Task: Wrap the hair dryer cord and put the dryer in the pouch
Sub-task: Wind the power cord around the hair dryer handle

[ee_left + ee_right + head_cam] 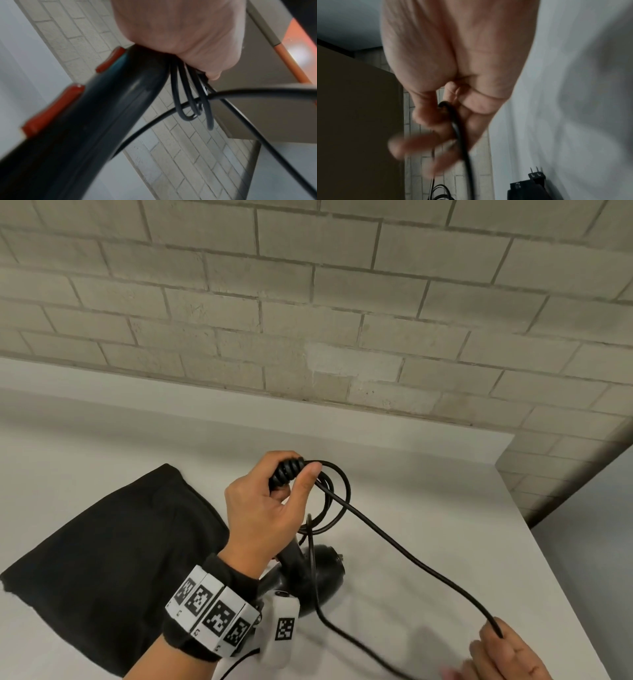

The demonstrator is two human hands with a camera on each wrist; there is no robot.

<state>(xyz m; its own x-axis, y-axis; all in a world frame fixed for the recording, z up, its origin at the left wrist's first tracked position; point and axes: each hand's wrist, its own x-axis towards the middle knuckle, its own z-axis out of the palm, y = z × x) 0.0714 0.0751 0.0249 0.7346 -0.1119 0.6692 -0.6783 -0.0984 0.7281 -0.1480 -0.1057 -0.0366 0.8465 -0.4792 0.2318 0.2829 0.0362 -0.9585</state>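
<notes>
My left hand [291, 474] grips the end of the black hair dryer's handle, at the ribbed cord sleeve [287, 471], with the dryer [322, 573] hanging nozzle-down over the table. The same hand pins a few cord loops [337, 508] against the handle. In the left wrist view the handle [102, 121] shows red buttons [54, 108], and the loops [188, 101] hang under my left hand [180, 33]. The cord [411, 556] runs taut to my right hand [496, 642], which pinches it. The right wrist view shows that pinch on the cord [462, 142]. A black pouch [113, 559] lies flat at left.
The white table [445, 474] ends at a brick wall [308, 302] behind, and its right edge drops off near my right hand. The cord's plug [536, 175] lies on the table below my right hand. A slack length of cord trails along the front.
</notes>
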